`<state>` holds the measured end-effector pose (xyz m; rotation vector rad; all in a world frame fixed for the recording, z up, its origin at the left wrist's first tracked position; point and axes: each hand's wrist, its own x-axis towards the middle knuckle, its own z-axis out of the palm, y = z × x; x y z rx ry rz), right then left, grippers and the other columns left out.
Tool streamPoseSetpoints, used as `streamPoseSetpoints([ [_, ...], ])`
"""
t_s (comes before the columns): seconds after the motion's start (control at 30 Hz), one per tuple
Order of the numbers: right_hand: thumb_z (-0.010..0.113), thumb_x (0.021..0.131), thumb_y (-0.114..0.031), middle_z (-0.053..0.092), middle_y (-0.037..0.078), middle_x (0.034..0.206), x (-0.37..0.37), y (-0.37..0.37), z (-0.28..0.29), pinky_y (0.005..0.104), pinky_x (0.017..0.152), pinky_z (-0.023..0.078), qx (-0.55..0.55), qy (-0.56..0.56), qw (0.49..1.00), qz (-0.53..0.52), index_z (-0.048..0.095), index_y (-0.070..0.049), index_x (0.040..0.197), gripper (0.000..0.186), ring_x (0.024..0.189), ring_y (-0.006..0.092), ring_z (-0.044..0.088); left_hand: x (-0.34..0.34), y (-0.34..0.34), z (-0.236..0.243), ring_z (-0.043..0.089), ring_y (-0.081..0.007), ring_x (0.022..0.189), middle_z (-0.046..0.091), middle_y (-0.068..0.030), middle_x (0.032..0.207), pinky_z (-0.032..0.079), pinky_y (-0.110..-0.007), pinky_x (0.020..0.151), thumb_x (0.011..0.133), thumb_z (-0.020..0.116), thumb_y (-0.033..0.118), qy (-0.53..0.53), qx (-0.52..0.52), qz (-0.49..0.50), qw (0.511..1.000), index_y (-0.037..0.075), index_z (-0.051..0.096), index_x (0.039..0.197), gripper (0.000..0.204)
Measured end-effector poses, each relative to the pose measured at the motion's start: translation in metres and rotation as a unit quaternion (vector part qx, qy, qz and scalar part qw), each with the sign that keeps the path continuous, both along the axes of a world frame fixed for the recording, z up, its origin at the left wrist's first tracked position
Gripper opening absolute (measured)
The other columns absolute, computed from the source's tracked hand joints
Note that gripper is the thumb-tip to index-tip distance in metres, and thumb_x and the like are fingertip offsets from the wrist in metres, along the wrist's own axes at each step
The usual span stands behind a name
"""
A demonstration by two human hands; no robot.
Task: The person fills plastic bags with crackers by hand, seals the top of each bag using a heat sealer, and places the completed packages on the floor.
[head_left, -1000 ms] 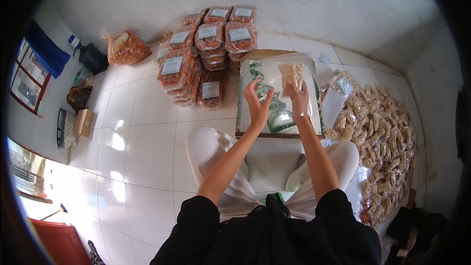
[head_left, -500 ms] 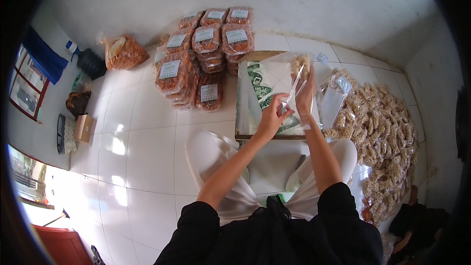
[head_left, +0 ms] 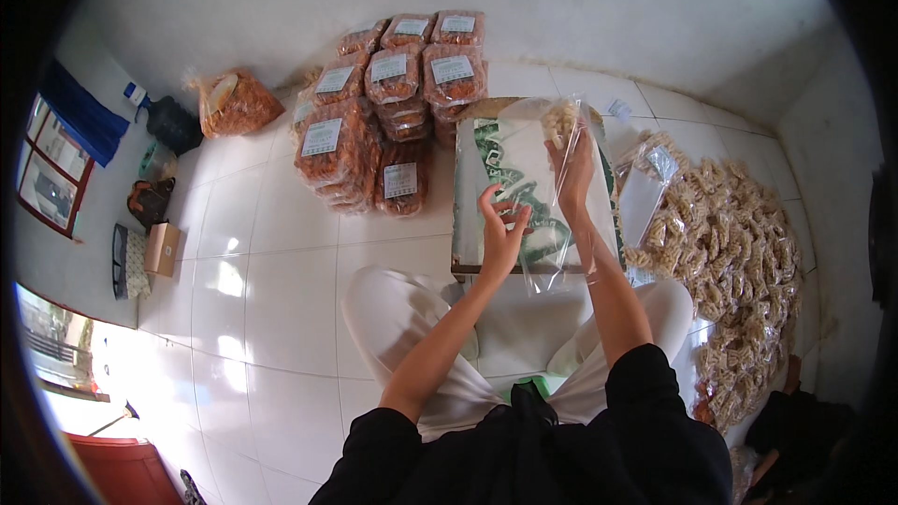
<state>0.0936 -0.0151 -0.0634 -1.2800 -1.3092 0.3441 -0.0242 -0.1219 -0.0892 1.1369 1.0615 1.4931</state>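
Observation:
My right hand [head_left: 572,168] is inside a clear plastic bag [head_left: 552,266], its fingers round a pale beige, ridged curly bundle [head_left: 560,123] near the bag's far end. My left hand [head_left: 505,229] is beside the bag's left edge, fingers curved and apart, with nothing visible in them. Beneath both hands lies a white and green printed sheet [head_left: 493,154] on a low table [head_left: 465,224]. The bag's near end hangs loosely by my right wrist.
Right of the table, a large heap of beige curly bundles in clear wrap [head_left: 739,252] covers the floor, with a white packet [head_left: 641,201] at its edge. Stacked labelled packs of reddish-brown food [head_left: 327,145] stand at left. A filled plastic sack [head_left: 238,105] leans by the wall.
My left hand has come away from the bag, moving left and slightly nearer, and its fingers have spread. My right hand has shifted slightly left with the bundle; the bag hangs looser.

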Motion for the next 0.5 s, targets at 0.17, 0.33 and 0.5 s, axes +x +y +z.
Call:
streamPoseSetpoints([
  [0.17, 0.065, 0.077, -0.002, 0.048, 0.017, 0.122, -0.017, 0.019, -0.024, 0.0372, 0.091, 0.041, -0.085, 0.667, 0.713, 0.197, 0.037, 0.002, 0.128, 0.058, 0.110, 0.0301, 0.050, -0.020, 0.008, -0.031, 0.056, -0.0124, 0.068, 0.050, -0.0077, 0.090, 0.048, -0.023, 0.061, 0.085, 0.060, 0.006, -0.004, -0.043, 0.023, 0.999, 0.007, 0.039, 0.113, 0.034],
  [0.33, 0.063, 0.076, -0.002, 0.043, 0.021, 0.129, -0.036, 0.020, -0.090, 0.0382, 0.097, 0.036, -0.114, -0.016, 0.993, 0.002, 0.035, 0.001, 0.130, 0.061, 0.118, 0.0363, 0.042, -0.021, 0.010, -0.045, 0.056, -0.0179, 0.079, 0.051, -0.0071, 0.093, 0.047, -0.030, 0.067, 0.085, 0.058, 0.005, 0.220, -0.092, 0.073, 0.969, 0.005, 0.042, 0.105, 0.026],
  [0.5, 0.062, 0.075, 0.000, 0.039, 0.022, 0.132, -0.033, 0.018, -0.131, 0.0374, 0.102, 0.033, -0.135, 0.004, 0.990, 0.037, 0.034, 0.003, 0.130, 0.061, 0.122, 0.0360, 0.038, -0.018, 0.076, -0.045, 0.049, -0.0323, 0.094, 0.049, -0.0146, 0.101, 0.041, -0.039, 0.080, 0.082, 0.054, -0.001, 0.403, 0.135, 0.138, 0.895, 0.005, 0.044, 0.104, 0.025],
])
